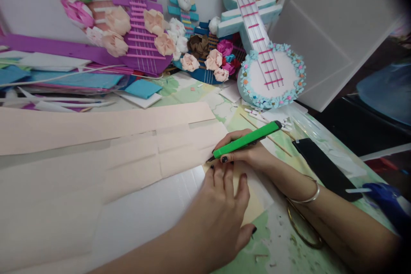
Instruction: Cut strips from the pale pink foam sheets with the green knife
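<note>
My right hand (pixel 248 154) is closed around a green utility knife (pixel 247 139), its tip down at the edge of pale peach foam sheets (pixel 135 158). My left hand (pixel 221 209) lies flat, fingers stretched out, pressing on a yellowish sheet (pixel 253 205) and the white board (pixel 144 218) just below the knife tip. The peach sheets are cut into several strips that spread across the left half of the table. A bangle sits on my right wrist.
Foam guitar models with paper flowers lean at the back: a purple one (pixel 141 38), a white and teal one (pixel 272 72). White boards (pixel 334 30) stand at the right. A black strip (pixel 321 167), wooden skewers (pixel 272 139) and coloured sheets (pixel 64 79) lie around.
</note>
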A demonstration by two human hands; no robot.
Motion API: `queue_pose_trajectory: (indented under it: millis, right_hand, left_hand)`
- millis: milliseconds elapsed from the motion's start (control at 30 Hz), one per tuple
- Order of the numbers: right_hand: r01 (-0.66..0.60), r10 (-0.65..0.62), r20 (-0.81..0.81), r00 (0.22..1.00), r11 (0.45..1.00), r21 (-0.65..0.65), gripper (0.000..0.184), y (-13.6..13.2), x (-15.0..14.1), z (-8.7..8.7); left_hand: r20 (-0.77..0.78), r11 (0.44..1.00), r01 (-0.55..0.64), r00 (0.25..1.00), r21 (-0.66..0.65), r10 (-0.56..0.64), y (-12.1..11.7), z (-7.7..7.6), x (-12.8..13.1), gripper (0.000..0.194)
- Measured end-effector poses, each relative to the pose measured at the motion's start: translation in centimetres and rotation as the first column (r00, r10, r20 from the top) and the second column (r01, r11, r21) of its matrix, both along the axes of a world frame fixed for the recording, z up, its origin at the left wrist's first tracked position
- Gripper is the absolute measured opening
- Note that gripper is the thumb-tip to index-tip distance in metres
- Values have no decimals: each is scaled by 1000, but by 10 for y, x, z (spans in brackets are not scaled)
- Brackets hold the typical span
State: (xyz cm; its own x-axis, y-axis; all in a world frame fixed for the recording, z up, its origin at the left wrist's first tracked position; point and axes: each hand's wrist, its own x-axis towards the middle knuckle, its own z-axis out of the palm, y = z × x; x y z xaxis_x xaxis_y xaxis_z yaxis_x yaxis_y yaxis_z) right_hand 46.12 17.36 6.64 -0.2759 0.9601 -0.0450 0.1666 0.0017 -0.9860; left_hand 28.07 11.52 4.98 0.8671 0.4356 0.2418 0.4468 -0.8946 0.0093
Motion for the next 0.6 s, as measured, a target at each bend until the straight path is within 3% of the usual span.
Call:
queue_pose_trajectory:
  millis: [600]
  right_hand:
    - [43,-43,-28,999,999,0,26,0,0,-1]
  left_hand:
    - [-9,1000,4,1000,-12,-4,2,-3,1,75]
